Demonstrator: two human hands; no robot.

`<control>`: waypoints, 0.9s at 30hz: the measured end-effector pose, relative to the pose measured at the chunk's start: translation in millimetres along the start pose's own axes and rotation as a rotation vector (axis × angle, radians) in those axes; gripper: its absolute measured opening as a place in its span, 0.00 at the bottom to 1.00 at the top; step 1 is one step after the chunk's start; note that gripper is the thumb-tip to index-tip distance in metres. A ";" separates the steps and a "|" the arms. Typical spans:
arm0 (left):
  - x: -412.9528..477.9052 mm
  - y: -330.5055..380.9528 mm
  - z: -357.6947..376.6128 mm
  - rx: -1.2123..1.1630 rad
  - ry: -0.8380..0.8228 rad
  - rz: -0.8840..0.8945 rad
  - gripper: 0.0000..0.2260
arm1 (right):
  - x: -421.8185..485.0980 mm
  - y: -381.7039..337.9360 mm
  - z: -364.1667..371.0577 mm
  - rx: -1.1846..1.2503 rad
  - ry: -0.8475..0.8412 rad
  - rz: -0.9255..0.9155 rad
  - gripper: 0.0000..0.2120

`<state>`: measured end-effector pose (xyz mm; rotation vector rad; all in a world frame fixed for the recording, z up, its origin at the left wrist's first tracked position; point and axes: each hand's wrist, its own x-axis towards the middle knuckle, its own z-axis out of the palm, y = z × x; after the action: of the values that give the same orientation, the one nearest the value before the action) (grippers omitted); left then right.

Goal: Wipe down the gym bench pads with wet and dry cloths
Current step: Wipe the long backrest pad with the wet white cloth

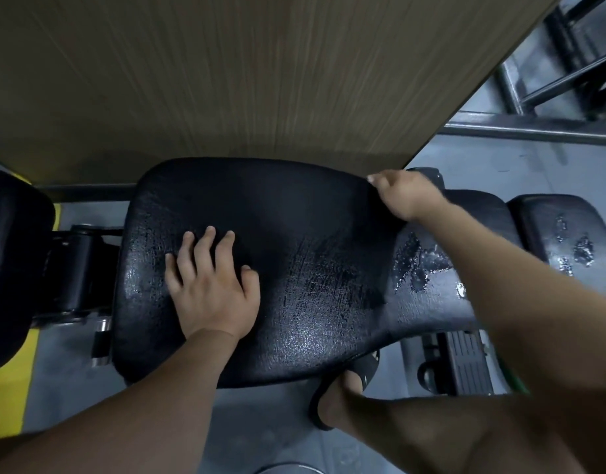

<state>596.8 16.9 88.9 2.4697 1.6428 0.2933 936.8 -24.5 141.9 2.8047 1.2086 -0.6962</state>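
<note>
The black bench pad (328, 336) fills the middle of the view, its surface cracked and glistening with wet. A dark cloth (294, 217), hard to tell from the pad, lies spread over the pad's far half. My left hand (212, 285) presses flat on it with fingers spread, left of centre. My right hand (402, 195) pinches the cloth's far right corner at the pad's back edge, with its fingers curled. Wet streaks and worn patches (417, 268) show on the pad to the right of the cloth.
A wood-grain panel (226, 80) stands right behind the pad. Other black pads lie at the left (10, 268) and right (568, 241). A grey metal frame (534, 128) runs at top right. My foot in a black slipper (349, 381) stands under the pad's near edge.
</note>
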 end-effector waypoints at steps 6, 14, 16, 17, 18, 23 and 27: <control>0.1 -0.4 1.9 -0.001 0.008 -0.003 0.26 | -4.6 37.4 -10.3 -0.086 0.071 0.173 0.20; -0.5 -1.1 2.3 -0.013 0.014 0.008 0.26 | -15.2 36.2 7.3 -0.031 0.182 -0.044 0.16; -0.5 -1.0 2.4 -0.014 0.012 0.004 0.26 | -17.5 46.9 7.2 -0.028 0.222 0.033 0.15; -0.7 -0.9 2.2 -0.014 0.011 0.001 0.26 | -20.4 42.7 9.3 -0.007 0.261 0.054 0.15; -0.9 -0.9 1.8 -0.017 0.009 0.000 0.26 | -24.6 33.4 13.4 0.028 0.300 0.058 0.14; -2.4 -1.1 0.8 -0.032 0.016 0.008 0.25 | -71.0 -28.6 55.4 0.128 0.401 -0.224 0.22; -3.5 -0.6 0.5 -0.050 0.038 0.012 0.25 | -110.7 -30.8 83.6 0.046 0.347 -0.564 0.25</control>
<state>595.0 13.9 88.0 2.4530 1.6155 0.3799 815.6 -94.2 116.0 2.6945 2.1074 -0.2333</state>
